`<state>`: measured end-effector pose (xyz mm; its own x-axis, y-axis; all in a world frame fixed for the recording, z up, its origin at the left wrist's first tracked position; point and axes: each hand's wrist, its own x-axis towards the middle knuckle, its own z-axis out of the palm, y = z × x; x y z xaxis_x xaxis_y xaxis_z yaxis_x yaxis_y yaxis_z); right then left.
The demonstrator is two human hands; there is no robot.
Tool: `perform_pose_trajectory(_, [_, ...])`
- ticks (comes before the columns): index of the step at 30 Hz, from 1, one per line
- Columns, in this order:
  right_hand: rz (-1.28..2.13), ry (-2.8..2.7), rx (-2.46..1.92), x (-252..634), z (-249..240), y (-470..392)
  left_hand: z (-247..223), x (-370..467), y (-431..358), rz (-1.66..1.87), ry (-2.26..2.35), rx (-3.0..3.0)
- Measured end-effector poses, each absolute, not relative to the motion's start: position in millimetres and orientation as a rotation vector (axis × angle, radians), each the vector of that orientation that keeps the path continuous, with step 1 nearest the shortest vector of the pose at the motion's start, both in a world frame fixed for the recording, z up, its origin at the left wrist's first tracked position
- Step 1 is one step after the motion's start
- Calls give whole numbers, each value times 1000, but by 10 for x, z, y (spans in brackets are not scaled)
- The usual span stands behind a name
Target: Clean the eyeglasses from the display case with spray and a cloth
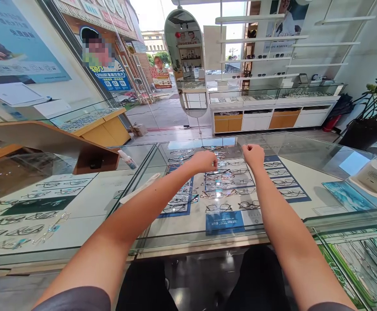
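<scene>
1. Eyeglasses [219, 208] lie in rows under the glass top of the display desk [191, 248], from near its front edge back toward its far edge. Several pairs sit on blue-bordered trays, one of them, the right-hand tray [292, 173], beyond the right forearm.

2. Left hand [208, 160] is over the middle rows, toward the far edge, its fingers curled in. I can see nothing in it, though something small could be hidden.

3. Right hand [253, 156] is level with it, farther right, folded into a fist; nothing shows there either. From where I stand, I can't tell whether either hand touches the glass.

4. A white strip [139, 189], perhaps a cloth, lies beside the left forearm, near the metal seam on the desk's left. A spray bottle [128, 160] stands past that seam, nearer the far edge.

5. As for progress, the rows look laid out, and a blue card [223, 222] lies by the front edge. I see no pair in either hand. How much remains to be handled, I can't judge; bottle and strip are both out of the hands.
</scene>
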<state>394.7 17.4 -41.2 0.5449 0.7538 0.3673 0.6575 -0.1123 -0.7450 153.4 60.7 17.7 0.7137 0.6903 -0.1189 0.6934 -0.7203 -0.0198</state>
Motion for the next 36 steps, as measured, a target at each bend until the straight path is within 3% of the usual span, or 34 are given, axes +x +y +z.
perform_pose_trajectory(14, [265, -1119, -1732, 3935, -389, 168, 247, 1610, 855, -62, 1419, 2819])
perform_pose_trajectory(24, [447, -1082, -1563, 3994, -503, 309, 50, 1708, 1167, -68, 1455, 2788])
perform_pose_trajectory(36, [546, -1059, -1437, 3995, -557, 332, 377, 1424, 958, 442, 1421, 2699])
